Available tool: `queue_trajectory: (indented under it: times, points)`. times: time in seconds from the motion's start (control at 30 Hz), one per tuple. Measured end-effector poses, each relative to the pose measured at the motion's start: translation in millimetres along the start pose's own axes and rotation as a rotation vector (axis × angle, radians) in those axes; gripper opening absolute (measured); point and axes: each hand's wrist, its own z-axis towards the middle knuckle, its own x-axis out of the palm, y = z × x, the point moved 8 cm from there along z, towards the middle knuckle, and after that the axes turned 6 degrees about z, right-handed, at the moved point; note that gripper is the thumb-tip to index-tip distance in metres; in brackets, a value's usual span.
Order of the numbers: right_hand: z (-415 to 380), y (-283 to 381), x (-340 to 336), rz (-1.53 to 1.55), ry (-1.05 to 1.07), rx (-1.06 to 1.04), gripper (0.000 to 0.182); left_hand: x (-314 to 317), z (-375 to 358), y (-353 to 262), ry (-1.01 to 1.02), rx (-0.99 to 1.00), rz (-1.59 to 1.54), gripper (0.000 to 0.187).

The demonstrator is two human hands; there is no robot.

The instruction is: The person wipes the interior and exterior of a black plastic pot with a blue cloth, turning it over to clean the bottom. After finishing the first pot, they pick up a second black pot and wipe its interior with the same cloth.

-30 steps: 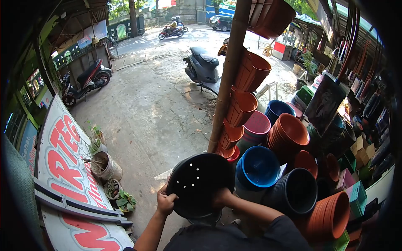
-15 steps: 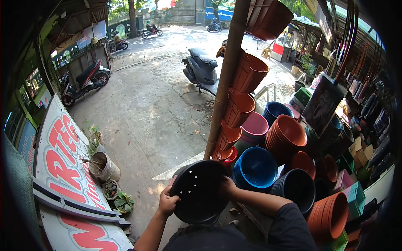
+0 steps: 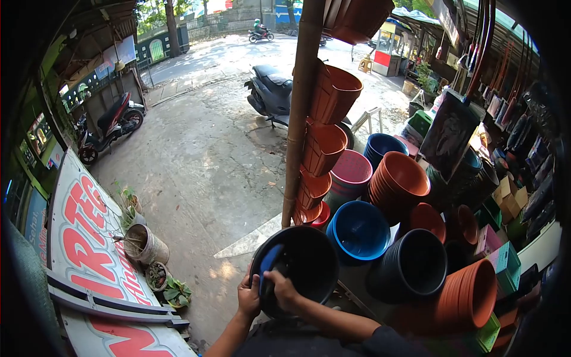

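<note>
A black plastic pot is tipped with its open mouth toward me, close to my body. My left hand is closed on the left side of its rim. My right hand reaches across the mouth, its fingers closed around a blue cloth-like piece against the inner left wall. Blur and shadow hide the exact shape of that piece. The pot's bottom is dark.
To the right stand stacked pots: blue pots, black pots and terracotta pots. A bamboo pole with hanging planters rises ahead. A signboard and potted plants are on the left.
My right hand has moved left across the pot's mouth, and the blue piece now shows in it. The white dots inside the pot are out of sight. My view has turned slightly right.
</note>
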Motion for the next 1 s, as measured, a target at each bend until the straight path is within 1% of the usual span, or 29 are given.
queue_trajectory:
  times: [0.07, 0.1, 0.13, 0.17, 0.2, 0.23, 0.27, 0.3, 0.33, 0.4, 0.47, 0.5, 0.53, 0.57, 0.6, 0.63, 0.67, 0.7, 0.73, 0.8, 0.83, 0.87, 0.93, 0.97, 1.0]
  points:
    - [-1.0, 56.6, -0.8, 0.343, -0.210, 0.055, 0.018, -5.7, -4.0, 10.2, -0.017, 0.035, 0.083, 0.041]
    - [-0.2, 84.2, -4.9, 0.400, -0.230, -0.029, 0.017, -7.0, -7.5, 10.6, -0.021, 0.021, 0.162, 0.045]
    - [-1.2, 103.2, -12.9, 0.456, -0.250, -0.112, 0.015, -6.9, -9.7, 8.5, -0.025, 0.025, 0.163, 0.045]
    - [2.4, 104.8, -24.2, 0.453, -0.245, -0.110, 0.015, -5.2, -11.9, 10.9, -0.021, -0.013, 0.085, 0.048]
    - [9.9, 111.7, -38.9, 0.350, -0.219, -0.222, 0.014, -3.3, -13.6, 15.0, -0.015, -0.054, 0.005, 0.051]
    - [14.4, 115.7, -48.6, 0.246, -0.195, -0.335, 0.013, -4.6, -12.7, 21.7, -0.016, -0.053, 0.002, 0.051]
    - [16.3, 105.1, -54.0, 0.243, -0.197, -0.336, 0.013, -9.5, -10.3, 25.5, -0.044, 0.033, 0.109, 0.054]
    - [17.0, 86.5, -54.7, 0.093, -0.199, -0.273, 0.012, -9.5, -10.7, 22.7, -0.073, 0.118, 0.217, 0.058]
    - [15.6, 66.5, -55.3, -0.053, -0.199, -0.209, 0.012, -8.7, -10.8, 26.6, -0.070, 0.115, 0.218, 0.058]
    - [-7.2, 39.0, -32.2, -0.261, -0.009, -0.119, 0.012, -9.4, -8.1, 30.8, -0.146, 0.040, 0.086, 0.063]
    - [-20.5, -6.1, -21.0, -0.410, 0.155, 0.025, 0.019, -8.8, -4.5, 23.4, -0.149, 0.022, 0.034, 0.061]
    - [-32.0, -16.7, -14.0, -0.495, 0.241, -0.055, 0.022, -7.0, -2.2, 17.4, -0.152, 0.005, -0.021, 0.059]
    - [-42.1, -24.7, -7.7, -0.580, 0.329, -0.135, 0.025, -10.1, 0.0, 7.2, -0.211, 0.028, 0.020, 0.063]
    - [-56.2, -13.4, 3.5, -0.693, 0.409, -0.241, 0.044, -9.0, 2.2, -2.3, -0.189, 0.037, -0.068, 0.053]
    - [-55.9, -14.4, -2.9, -0.693, 0.415, -0.239, 0.044, -6.6, 4.2, -12.2, -0.167, 0.048, -0.157, 0.043]
    - [-62.1, -10.0, -3.5, -0.928, 0.480, -0.453, 0.056, -3.2, 6.2, -20.1, -0.174, 0.052, -0.160, 0.043]
    - [-71.7, -6.5, -1.9, -1.159, 0.542, -0.673, 0.069, 1.7, 7.5, -33.6, -0.177, 0.115, -0.104, 0.028]
    - [-79.4, 11.9, 4.6, -1.238, 0.525, -0.541, 0.070, 5.5, 6.9, -45.1, -0.180, 0.179, -0.046, 0.018]
    - [-79.3, 24.1, 9.6, -1.238, 0.534, -0.541, 0.070, 8.4, 5.6, -49.4, -0.187, 0.184, -0.047, 0.018]
    - [-75.4, 29.9, 14.6, -1.255, 0.582, -0.448, 0.073, 11.9, 3.7, -51.7, -0.220, 0.162, -0.067, 0.035]
    - [-69.8, 27.0, 15.5, -1.230, 0.591, -0.542, 0.075, 8.4, 3.2, -45.8, -0.231, 0.157, -0.041, 0.035]
    - [-64.9, 21.8, 16.7, -1.231, 0.594, -0.542, 0.075, 7.6, 0.9, -42.9, -0.233, 0.159, -0.042, 0.035]
    - [-61.6, 23.1, 21.0, -1.356, 0.483, -0.713, 0.072, 8.7, -1.0, -34.3, -0.213, 0.120, -0.125, 0.030]
    - [-63.0, 20.5, 21.8, -1.357, 0.484, -0.714, 0.072, 13.6, -2.4, -38.8, -0.213, 0.121, -0.132, 0.029]
    - [-57.6, 13.1, 16.4, -1.308, 0.485, -0.540, 0.072, 13.4, -2.8, -39.9, -0.213, 0.125, -0.135, 0.029]
